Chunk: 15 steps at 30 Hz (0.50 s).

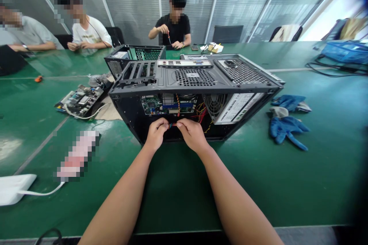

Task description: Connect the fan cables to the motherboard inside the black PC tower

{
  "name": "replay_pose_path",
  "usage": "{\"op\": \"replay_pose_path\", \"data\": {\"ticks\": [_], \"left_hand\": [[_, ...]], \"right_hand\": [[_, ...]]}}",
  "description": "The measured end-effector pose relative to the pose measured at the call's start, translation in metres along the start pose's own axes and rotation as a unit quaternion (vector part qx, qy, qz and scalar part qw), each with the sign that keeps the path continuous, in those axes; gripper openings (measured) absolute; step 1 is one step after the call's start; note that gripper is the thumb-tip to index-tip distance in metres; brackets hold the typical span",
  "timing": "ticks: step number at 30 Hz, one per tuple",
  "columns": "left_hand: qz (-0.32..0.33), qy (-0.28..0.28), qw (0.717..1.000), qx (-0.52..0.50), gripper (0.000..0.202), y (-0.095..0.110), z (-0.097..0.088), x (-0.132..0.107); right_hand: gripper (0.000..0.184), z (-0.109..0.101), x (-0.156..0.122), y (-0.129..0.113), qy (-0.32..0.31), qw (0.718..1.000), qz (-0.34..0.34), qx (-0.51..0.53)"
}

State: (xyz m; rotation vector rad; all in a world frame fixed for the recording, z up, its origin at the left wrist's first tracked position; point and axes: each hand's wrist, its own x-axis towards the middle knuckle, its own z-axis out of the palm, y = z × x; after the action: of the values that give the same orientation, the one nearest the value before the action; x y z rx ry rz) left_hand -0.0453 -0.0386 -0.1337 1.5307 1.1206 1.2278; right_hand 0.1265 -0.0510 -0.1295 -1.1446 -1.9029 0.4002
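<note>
A black computer case (pixel 198 86) lies in front of me with its open side facing me. At that opening, my left hand (pixel 156 132) and my right hand (pixel 191 132) pinch a short twisted bundle of coloured cables (pixel 172 125) between them. Behind my fingers sits a green motherboard (pixel 152 105), with an orange-and-black twisted cable (pixel 178 103) running down across it. Red and yellow wires (pixel 202 113) hang to the right, beside the power supply (pixel 240 109) with its fan grille and white label. The ends of the cable bundle are hidden by my fingers.
Left of the case lies a loose motherboard (pixel 83 99) on cardboard. A phone (pixel 77 155) is wired to a white power bank (pixel 17 188). Blue gloves (pixel 287 126) lie to the right, a blue basket (pixel 345 51) farther back. Behind stands another case (pixel 138 51); several people sit across the table.
</note>
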Motion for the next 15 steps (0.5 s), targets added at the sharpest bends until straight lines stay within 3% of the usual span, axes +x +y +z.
{"op": "replay_pose_path", "data": {"ticks": [8, 15], "left_hand": [[-0.054, 0.023, 0.993, -0.1, 0.016, -0.0061, 0.0014, 0.003], [0.004, 0.014, 0.998, -0.062, 0.012, -0.0067, -0.0002, 0.0021]], "right_hand": [[0.026, 0.0047, -0.0049, -0.0022, 0.032, 0.995, -0.065, -0.069], [0.028, 0.0025, -0.0033, -0.0029, 0.008, 0.995, -0.057, -0.083]]}}
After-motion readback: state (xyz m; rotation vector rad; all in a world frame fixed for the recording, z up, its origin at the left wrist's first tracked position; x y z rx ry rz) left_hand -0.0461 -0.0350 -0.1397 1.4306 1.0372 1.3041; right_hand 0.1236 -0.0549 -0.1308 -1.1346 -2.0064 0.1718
